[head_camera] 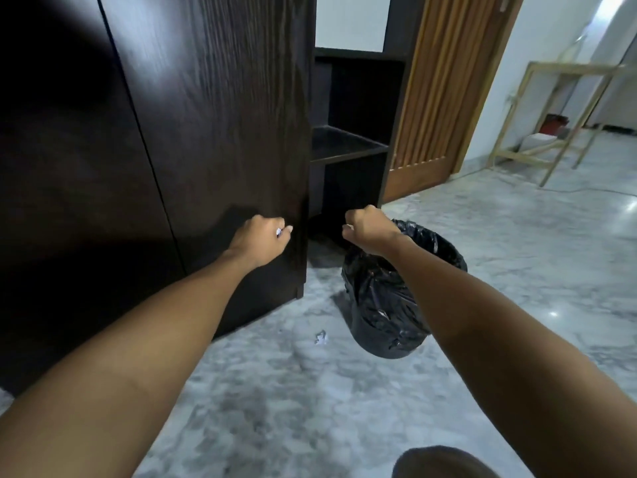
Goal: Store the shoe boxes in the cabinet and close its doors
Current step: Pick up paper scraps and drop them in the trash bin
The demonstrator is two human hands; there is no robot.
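Observation:
The dark wood cabinet (pixel 213 115) fills the left half of the view, and both of its tall doors lie flush and closed. No shoe boxes are in sight. My left hand (pixel 262 241) is curled against the lower right part of the right door, near its edge, with a small white scrap (pixel 278 232) pinched in its fingers. My right hand (pixel 370 229) is a closed fist held in the air just right of the cabinet, above the bin's rim. Nothing shows in it.
A bin lined with a black bag (pixel 386 305) stands on the marble floor right of the cabinet. A crumpled paper scrap (pixel 320 338) lies beside it. Behind are dark open shelves (pixel 348 146), a brown wooden door (pixel 444 98) and a pale wooden frame (pixel 551 108).

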